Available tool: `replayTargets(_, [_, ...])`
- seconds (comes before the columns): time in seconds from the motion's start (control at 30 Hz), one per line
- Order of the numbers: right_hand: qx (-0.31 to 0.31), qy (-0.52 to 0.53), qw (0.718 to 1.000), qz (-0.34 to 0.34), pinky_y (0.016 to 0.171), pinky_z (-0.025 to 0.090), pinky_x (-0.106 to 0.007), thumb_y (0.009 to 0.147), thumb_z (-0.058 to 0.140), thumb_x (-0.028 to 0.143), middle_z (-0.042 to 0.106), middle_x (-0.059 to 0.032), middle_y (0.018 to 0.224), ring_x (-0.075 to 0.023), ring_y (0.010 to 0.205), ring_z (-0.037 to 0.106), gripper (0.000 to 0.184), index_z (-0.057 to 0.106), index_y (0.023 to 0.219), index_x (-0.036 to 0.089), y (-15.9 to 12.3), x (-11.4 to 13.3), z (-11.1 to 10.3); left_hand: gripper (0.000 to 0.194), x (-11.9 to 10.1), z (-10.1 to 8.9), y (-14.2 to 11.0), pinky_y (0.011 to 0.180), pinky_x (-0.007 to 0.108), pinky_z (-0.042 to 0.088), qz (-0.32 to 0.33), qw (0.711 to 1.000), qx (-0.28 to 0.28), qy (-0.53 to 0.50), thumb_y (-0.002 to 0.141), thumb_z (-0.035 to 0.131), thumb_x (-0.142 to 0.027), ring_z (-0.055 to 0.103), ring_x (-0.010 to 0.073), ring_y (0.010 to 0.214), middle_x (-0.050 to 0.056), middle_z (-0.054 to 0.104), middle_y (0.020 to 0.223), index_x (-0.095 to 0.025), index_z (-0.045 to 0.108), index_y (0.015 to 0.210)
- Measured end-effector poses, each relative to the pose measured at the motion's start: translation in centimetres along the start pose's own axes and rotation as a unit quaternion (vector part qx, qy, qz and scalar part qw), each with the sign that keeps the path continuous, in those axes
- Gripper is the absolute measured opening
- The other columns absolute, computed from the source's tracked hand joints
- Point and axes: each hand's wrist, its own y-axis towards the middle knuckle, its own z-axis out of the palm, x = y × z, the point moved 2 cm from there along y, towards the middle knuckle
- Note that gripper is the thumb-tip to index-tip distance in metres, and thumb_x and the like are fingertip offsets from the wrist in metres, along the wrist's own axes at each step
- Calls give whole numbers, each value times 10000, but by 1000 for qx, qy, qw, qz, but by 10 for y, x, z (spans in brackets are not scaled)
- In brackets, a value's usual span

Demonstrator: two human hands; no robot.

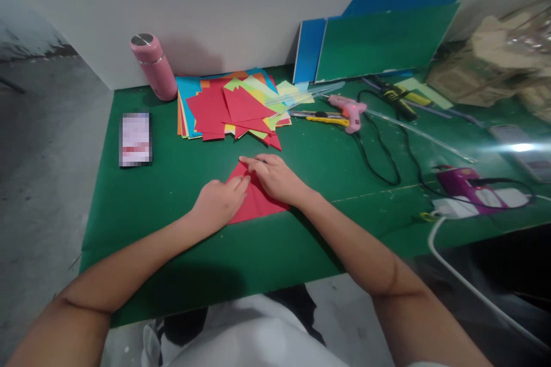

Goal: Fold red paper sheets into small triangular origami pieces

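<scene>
A folded sheet of red paper, roughly triangular with its peak away from me, lies on the green tabletop. My left hand is closed over its left edge, fingers pressed together on the paper. My right hand grips near the peak, thumb and fingers bent over the upper fold. Both hands hide part of the sheet, so the exact folds cannot be made out. Beyond them lies a pile of coloured paper, with red pieces on top and yellow, green, blue and orange ones beneath.
A pink flask and a blurred-out phone-like object stand to the left. On the right are a pink glue gun, a yellow utility knife, pliers, a purple power strip with cords, and cardboard.
</scene>
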Motion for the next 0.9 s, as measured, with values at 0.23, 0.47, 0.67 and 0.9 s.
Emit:
replayTargets(0.23, [-43,-48,998,-19,852,525,-426,982,449,231,710,-141,1035,-256,931,607,290,703,1064,117,0,-3,-2,305,24,14,15,776,347,456,28,992,-51,-110,1011,389,-221,611,205,883,82,693,1006,-168,688,1033])
replayTargets(0.47, [-57,-94,991,-73,916,549,-403,991,459,213,722,-129,1135,-235,973,649,302,728,1062,94,-1,-1,4,337,26,23,14,891,378,488,30,988,-76,-134,1021,347,-248,586,210,1000,133,587,1319,-146,666,1056])
replayTargets(0.67, [-88,-113,984,-107,866,581,-368,985,480,200,741,-94,1101,-207,911,674,283,749,983,112,-1,-1,2,335,27,27,16,887,376,484,25,993,-38,-110,1015,321,-213,573,195,924,133,513,1434,-149,628,1134])
replayTargets(0.9, [-102,-108,983,-104,863,589,-379,985,476,191,751,-98,1061,-209,919,677,282,743,1009,104,0,-1,4,351,24,29,16,864,360,473,11,995,-26,-91,1018,306,-222,554,208,936,120,526,1418,-161,631,1138])
